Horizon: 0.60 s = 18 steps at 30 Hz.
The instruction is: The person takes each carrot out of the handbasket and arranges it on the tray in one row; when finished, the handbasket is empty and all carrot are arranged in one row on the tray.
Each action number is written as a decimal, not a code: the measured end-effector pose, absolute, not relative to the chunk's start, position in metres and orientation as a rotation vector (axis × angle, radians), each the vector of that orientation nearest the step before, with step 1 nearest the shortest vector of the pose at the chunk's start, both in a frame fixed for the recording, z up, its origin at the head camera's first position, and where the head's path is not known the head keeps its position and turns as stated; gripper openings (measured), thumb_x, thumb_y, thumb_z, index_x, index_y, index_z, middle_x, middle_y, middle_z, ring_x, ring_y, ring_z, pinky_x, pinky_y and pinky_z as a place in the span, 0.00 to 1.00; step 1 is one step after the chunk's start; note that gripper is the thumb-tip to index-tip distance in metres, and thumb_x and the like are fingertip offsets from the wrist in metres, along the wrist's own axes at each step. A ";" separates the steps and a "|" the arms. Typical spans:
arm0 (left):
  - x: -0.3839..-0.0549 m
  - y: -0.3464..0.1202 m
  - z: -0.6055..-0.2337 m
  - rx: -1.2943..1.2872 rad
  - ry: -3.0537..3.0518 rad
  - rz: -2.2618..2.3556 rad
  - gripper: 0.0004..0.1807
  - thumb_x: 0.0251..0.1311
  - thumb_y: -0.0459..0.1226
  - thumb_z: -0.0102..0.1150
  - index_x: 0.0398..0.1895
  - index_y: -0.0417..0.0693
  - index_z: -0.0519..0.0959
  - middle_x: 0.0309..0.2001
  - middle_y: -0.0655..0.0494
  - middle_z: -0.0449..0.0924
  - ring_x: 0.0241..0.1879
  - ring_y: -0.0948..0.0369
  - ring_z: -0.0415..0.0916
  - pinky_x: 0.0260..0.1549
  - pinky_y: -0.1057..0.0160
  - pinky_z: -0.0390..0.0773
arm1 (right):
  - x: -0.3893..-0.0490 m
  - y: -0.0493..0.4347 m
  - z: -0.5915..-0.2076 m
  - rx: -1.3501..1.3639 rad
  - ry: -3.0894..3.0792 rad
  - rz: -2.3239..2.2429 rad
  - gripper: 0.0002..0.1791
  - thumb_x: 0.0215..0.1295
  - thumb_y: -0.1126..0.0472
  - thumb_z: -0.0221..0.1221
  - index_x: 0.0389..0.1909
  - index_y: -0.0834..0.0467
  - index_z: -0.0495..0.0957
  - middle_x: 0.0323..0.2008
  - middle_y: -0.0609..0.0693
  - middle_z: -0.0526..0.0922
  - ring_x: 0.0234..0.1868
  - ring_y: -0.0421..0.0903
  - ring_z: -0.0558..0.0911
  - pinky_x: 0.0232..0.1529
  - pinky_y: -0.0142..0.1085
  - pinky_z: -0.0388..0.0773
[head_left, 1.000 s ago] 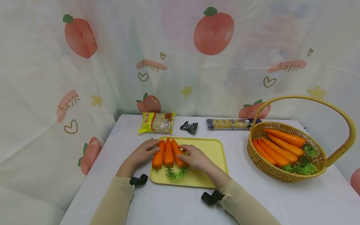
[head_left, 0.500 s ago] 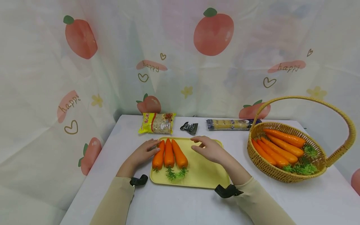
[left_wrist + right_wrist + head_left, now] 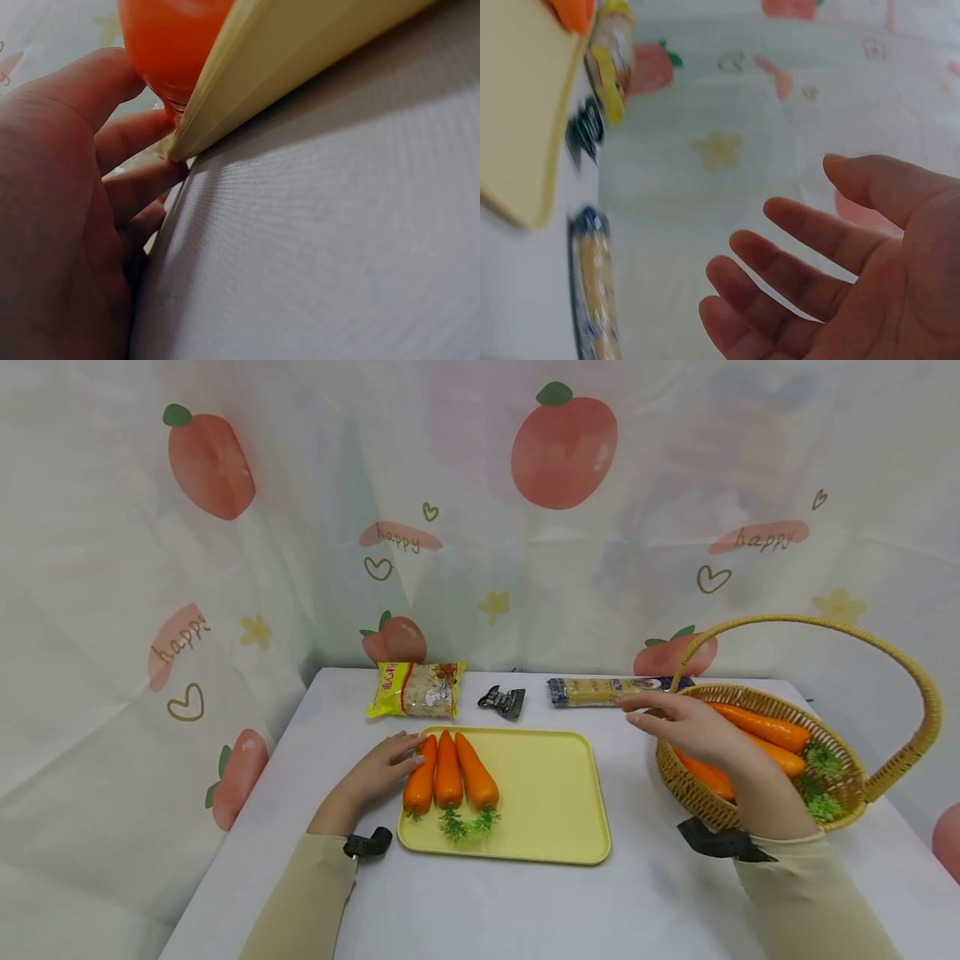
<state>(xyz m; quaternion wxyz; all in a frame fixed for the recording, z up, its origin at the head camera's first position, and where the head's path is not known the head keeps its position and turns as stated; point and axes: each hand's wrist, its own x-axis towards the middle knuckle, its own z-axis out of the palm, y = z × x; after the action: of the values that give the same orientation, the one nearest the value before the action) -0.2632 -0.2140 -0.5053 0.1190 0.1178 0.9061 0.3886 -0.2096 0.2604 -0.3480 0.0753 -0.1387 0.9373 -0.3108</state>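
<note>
Three orange carrots point(image 3: 448, 777) with green tops lie side by side on the left part of a yellow tray point(image 3: 547, 793). My left hand point(image 3: 378, 770) rests at the tray's left edge, fingers loosely bent and touching the leftmost carrot point(image 3: 420, 781). In the left wrist view, its fingertips meet the tray rim beside the carrot point(image 3: 176, 45). My right hand point(image 3: 693, 731) is over the near left side of a wicker basket point(image 3: 693, 797), fingers spread and holding nothing. Several more carrots point(image 3: 765, 727) lie in the basket, partly hidden by that hand and forearm.
Along the back of the white table point(image 3: 480, 902) lie a yellow snack-like bag point(image 3: 420, 689), a small black packet point(image 3: 502, 702) and a long noodle packet point(image 3: 592, 691). The basket's tall handle point(image 3: 847, 625) arches over it. A printed cloth hangs behind.
My right hand has left the rightmost carrot on the tray, lifted and swung right to the basket. My left hand stays beside the leftmost carrot.
</note>
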 end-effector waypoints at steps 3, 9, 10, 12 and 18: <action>-0.262 -0.213 -0.504 0.350 2.647 1.142 0.32 0.65 0.61 0.53 0.72 0.69 0.67 0.78 0.50 0.53 0.79 0.47 0.44 0.74 0.36 0.45 | -0.210 0.292 -0.343 -0.359 2.813 -0.946 0.28 0.74 0.40 0.49 0.67 0.52 0.70 0.62 0.59 0.77 0.58 0.57 0.78 0.57 0.53 0.78; -0.262 -0.214 -0.503 0.369 2.652 1.133 0.31 0.66 0.59 0.53 0.72 0.68 0.67 0.78 0.50 0.53 0.79 0.47 0.44 0.74 0.37 0.45 | -0.220 0.345 -0.341 -0.262 2.875 -0.881 0.31 0.75 0.40 0.47 0.69 0.54 0.68 0.62 0.62 0.77 0.55 0.58 0.80 0.50 0.39 0.80; -0.262 -0.214 -0.503 0.371 2.652 1.134 0.31 0.66 0.59 0.53 0.72 0.68 0.67 0.78 0.50 0.53 0.79 0.47 0.44 0.74 0.37 0.45 | -0.222 0.352 -0.342 -0.241 2.883 -0.876 0.32 0.74 0.39 0.47 0.69 0.55 0.68 0.62 0.63 0.76 0.55 0.59 0.80 0.49 0.40 0.80; -0.263 -0.214 -0.503 0.374 2.651 1.135 0.31 0.66 0.59 0.53 0.72 0.68 0.67 0.78 0.50 0.53 0.79 0.47 0.43 0.74 0.37 0.45 | -0.227 0.365 -0.343 -0.202 2.878 -0.891 0.33 0.75 0.39 0.47 0.70 0.56 0.66 0.63 0.66 0.74 0.56 0.63 0.78 0.53 0.49 0.79; -0.264 -0.215 -0.503 0.381 2.655 1.126 0.31 0.67 0.59 0.53 0.72 0.69 0.66 0.78 0.51 0.55 0.79 0.47 0.43 0.75 0.37 0.44 | -0.238 0.392 -0.345 -0.020 2.799 -0.914 0.41 0.74 0.33 0.40 0.74 0.61 0.57 0.68 0.74 0.64 0.62 0.73 0.68 0.57 0.69 0.68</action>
<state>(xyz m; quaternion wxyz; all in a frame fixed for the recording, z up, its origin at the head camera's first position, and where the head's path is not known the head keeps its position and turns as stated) -0.2637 -0.2151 -0.5034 0.1162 0.1300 0.9066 0.3844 -0.2375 0.3924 -0.3449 0.0984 -0.0067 0.9460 -0.3090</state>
